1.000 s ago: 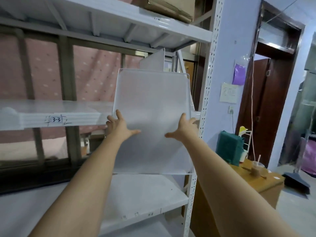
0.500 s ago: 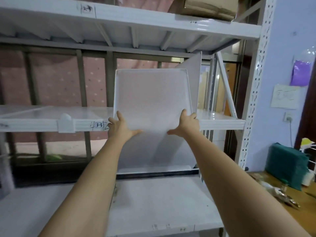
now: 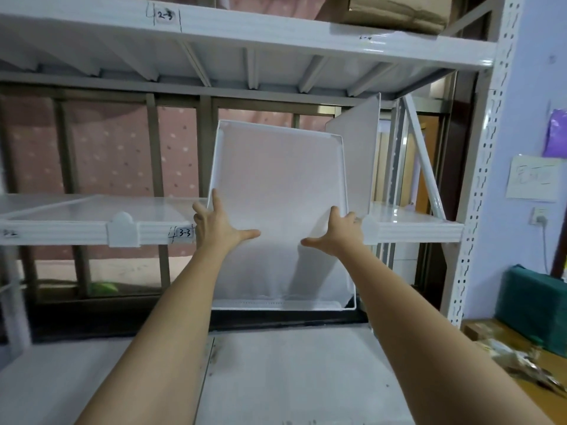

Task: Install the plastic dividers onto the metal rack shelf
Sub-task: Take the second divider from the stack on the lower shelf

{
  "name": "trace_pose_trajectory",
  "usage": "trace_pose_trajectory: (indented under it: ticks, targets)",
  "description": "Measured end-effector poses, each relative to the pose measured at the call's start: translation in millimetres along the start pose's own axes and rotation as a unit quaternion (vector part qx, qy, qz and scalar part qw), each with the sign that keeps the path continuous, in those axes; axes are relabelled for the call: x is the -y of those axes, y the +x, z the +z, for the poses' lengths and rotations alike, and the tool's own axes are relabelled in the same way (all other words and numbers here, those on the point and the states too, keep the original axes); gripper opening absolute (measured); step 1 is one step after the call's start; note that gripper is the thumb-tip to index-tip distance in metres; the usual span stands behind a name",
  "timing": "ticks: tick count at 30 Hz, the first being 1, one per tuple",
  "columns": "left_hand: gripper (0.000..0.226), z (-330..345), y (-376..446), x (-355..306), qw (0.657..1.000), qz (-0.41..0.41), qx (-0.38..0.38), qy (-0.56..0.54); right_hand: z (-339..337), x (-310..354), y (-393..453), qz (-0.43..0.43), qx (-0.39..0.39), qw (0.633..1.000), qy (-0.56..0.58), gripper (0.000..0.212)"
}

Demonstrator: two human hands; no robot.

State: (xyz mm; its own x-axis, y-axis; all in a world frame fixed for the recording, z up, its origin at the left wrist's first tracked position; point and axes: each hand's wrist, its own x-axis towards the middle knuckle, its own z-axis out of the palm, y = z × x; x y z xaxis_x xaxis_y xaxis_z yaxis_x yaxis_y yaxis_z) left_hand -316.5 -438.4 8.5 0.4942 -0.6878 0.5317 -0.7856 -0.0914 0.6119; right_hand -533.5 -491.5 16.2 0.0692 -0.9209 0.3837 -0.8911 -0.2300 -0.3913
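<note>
— Two hands on it, then?

— Both. The left hand (image 3: 214, 228) grips the left edge of the translucent plastic divider (image 3: 279, 210), fingers curled behind that edge and the thumb stretched across the front face. The right hand (image 3: 339, 233) does the same on the right edge, thumb pointing inward.

— Where does the panel sit relative to them?

— Between the two hands and mostly above them. It stands nearly upright, tilted a little, its top rim reaching up toward the underside of the upper shelf (image 3: 245, 29). Its lower edge hangs below the hands, above the bottom shelf (image 3: 291, 378) and apart from it.

— And against the rack?

— It crosses in front of the middle shelf (image 3: 92, 231), just right of the handwritten "3-3" label (image 3: 185, 233). Whether it touches the shelf lip I cannot tell; the panel hides that spot.

— Anything already fitted?

— A second divider (image 3: 359, 154) stands upright on the middle shelf just behind and to the right of the held one. A small white clip (image 3: 122, 230) sits on the shelf's front lip further left.

— Off to the side?

— A perforated white upright (image 3: 478, 179), a green box (image 3: 534, 308) on a wooden counter (image 3: 491, 363), and a cardboard box (image 3: 399, 10) on the upper shelf.
</note>
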Motion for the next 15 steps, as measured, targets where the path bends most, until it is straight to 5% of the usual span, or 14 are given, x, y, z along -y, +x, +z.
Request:
trace_pose_trajectory:
  ticks: [15]
  targets:
    - [0.133, 20, 10, -6, 0.996, -0.073, 0.027, -0.035, 32, -10, 17, -0.023, 0.030, 0.999, 0.009, 0.098]
